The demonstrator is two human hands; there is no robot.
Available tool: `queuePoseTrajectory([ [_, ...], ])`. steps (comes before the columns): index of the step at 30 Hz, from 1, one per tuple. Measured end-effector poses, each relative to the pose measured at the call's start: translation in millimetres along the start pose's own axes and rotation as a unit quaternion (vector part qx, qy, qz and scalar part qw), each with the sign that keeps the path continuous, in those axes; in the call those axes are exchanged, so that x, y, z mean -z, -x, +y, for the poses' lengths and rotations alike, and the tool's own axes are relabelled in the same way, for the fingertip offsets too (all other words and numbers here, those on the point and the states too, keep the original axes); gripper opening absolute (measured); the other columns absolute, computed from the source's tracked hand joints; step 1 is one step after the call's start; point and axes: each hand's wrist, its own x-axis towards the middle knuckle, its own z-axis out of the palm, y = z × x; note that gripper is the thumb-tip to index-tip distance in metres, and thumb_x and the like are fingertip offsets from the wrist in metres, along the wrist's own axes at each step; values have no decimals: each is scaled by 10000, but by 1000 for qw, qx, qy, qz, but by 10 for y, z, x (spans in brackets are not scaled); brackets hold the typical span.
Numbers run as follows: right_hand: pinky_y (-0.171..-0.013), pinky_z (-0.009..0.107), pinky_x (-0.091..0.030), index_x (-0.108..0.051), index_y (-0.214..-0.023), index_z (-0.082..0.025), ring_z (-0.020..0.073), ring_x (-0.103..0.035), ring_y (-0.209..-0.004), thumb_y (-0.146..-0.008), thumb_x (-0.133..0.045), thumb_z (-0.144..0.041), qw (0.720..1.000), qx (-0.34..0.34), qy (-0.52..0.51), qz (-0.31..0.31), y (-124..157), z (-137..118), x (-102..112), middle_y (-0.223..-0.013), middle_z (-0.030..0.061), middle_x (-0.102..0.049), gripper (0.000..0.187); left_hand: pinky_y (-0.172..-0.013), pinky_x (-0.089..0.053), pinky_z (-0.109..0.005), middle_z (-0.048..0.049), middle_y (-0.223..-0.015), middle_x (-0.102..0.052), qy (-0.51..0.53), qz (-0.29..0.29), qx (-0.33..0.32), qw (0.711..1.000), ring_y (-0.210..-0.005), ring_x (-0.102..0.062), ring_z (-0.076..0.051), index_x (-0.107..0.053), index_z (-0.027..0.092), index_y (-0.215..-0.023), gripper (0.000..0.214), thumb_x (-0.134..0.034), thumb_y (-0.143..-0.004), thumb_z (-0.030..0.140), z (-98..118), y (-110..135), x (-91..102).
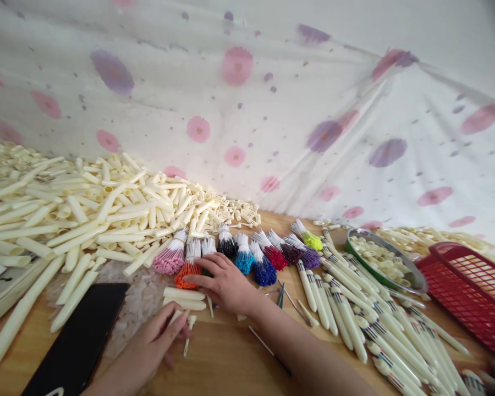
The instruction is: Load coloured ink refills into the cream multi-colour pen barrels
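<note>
My left hand is closed at the front of the table, thumb and fingers pinched around a small cream pen part that they mostly hide. A thin cream piece shows just beside its fingertips. My right hand reaches over the refill bundles, thumb and fingers apart. Its fingertips are at the orange-tipped pen refills and partly cover the green-tipped bundle. Other bundles of thin white refills stand close by, among them pink, light blue and dark blue. Two cream barrels lie between my hands.
Cream pen barrels are heaped at left, behind a black phone-like slab. Assembled multicolour pens lie in rows at right. Beyond them are a metal bowl of small cream parts and a red basket. Tweezers lie mid-table.
</note>
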Motion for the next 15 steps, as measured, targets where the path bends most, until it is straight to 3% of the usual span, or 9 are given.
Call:
queuePoseTrajectory([
  [3, -1003, 336, -328, -536, -1200, -309, 164, -424, -1179, -866, -521, -379, 999, -38, -29, 17, -116, 185, 76, -1298, 22, -496, 341, -555, -526, -234, -10, -708, -638, 16, 81, -58, 995, -724, -619, -198, -598, 208, -724, 329, -636, -677, 532, 54, -29, 12],
  [5, -967, 272, -371, -498, -1231, -310, 126, -473, -1127, -886, -491, -381, 989, -146, -22, 27, -255, 403, 167, -1241, -9, -543, 352, -538, -510, -224, 5, -642, -616, 35, 123, -86, 988, -607, -585, -165, -594, 205, -712, 345, -659, -650, 538, 78, -34, 15],
  [7, -936, 323, -401, -482, -1247, -209, 150, -499, -1095, -964, -301, -237, 970, -238, 8, 48, -424, 683, 241, -1201, 67, -559, 337, -466, -473, -205, 11, -607, -591, 69, 125, -104, 984, -525, -539, -139, -584, 201, -725, 369, -640, -661, 560, 76, -31, 5],
  [8, -918, 352, -416, -501, -1219, -172, 171, -509, -1081, -963, -290, -206, 964, -263, 17, 46, -510, 829, 261, -1189, 91, -557, 333, -426, -445, -194, 14, -596, -576, 88, 121, -110, 983, -493, -516, -127, -576, 199, -730, 376, -622, -676, 568, 66, -28, -6],
  [11, -855, 412, -461, -526, -1148, -163, 203, -547, -1015, -905, -482, -282, 953, -300, 29, 12, -724, 1192, 250, -1176, 86, -538, 274, -345, -338, -161, 36, -556, -513, 113, 125, -102, 981, -404, -410, -84, -568, 201, -773, 378, -558, -733, 576, 23, -4, -52],
  [15, -802, 390, -491, -524, -1138, -164, 189, -570, -955, -890, -511, -307, 943, -331, 23, -26, -847, 1382, 212, -1144, 78, -546, 287, -341, -293, -169, 42, -524, -485, 115, 137, -57, 982, -392, -337, -81, -586, 209, -823, 423, -473, -768, 612, -4, 42, -93],
])
